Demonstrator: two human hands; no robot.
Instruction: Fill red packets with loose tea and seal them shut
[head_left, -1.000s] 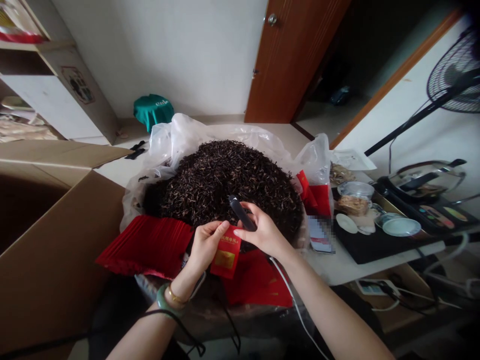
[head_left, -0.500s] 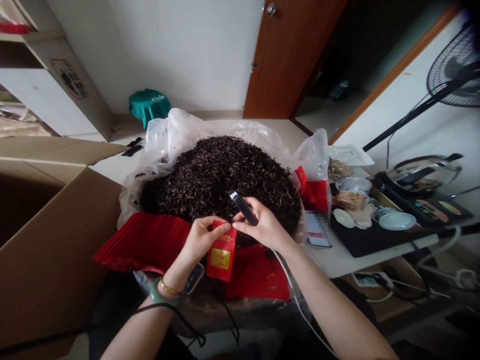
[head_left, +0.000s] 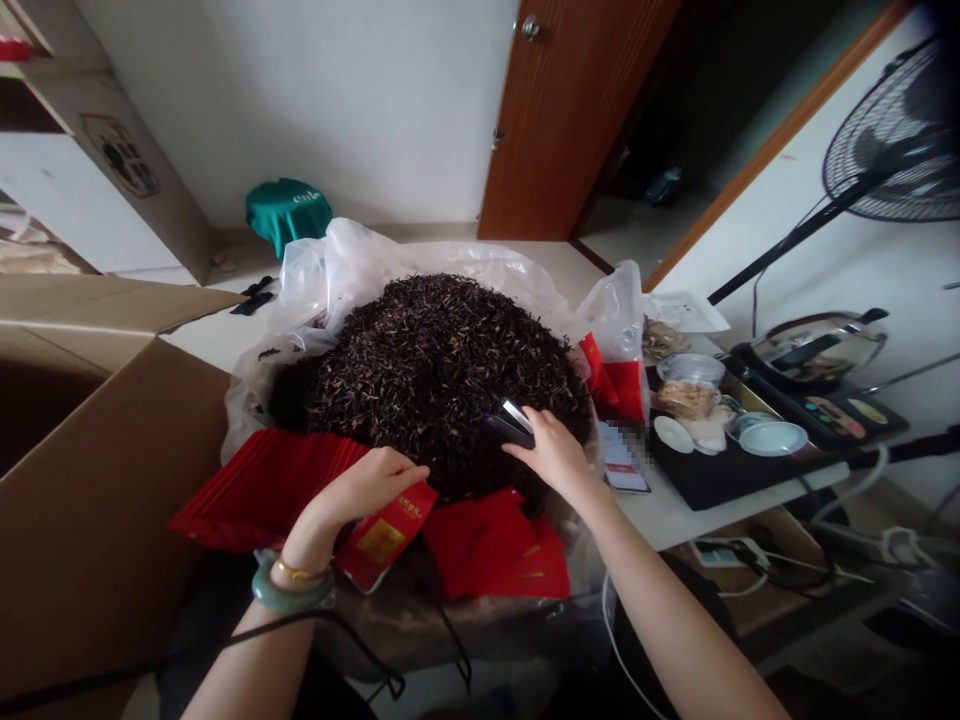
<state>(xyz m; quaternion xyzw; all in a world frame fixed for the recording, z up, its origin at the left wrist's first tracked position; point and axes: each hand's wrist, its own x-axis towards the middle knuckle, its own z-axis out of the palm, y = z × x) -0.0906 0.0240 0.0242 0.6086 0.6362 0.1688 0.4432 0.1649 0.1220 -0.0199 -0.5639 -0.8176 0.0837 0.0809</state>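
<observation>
Working from the head view, the only one. Left hand (head_left: 375, 483) gripping a red packet (head_left: 384, 538) near its top edge, thumb stretched along that edge. Packet tilted, gold panel facing up, on the near side of the dark leaf mound (head_left: 450, 345), between a tight row of red packets (head_left: 262, 490) and some loose red packets (head_left: 499, 550). Cannot tell whether its lower edge rests on anything, nor whether its top is closed.

Right hand (head_left: 551, 455) closed around a black handheld tool (head_left: 511, 428) with a pale strip, over the mound's right near slope. Contact with the leaves unclear. White cord (head_left: 619, 655) runs below the right forearm.

Handling, as I judge it: pinch the packet near the edge, not across its belly, so it stays uncreased. Lift it clear of the row before turning it; slick-looking neighbours could slide along. Carry the tool's working end above the leaves, lest bits cling. Leave slack in the cord, away from the loose packets.
</observation>
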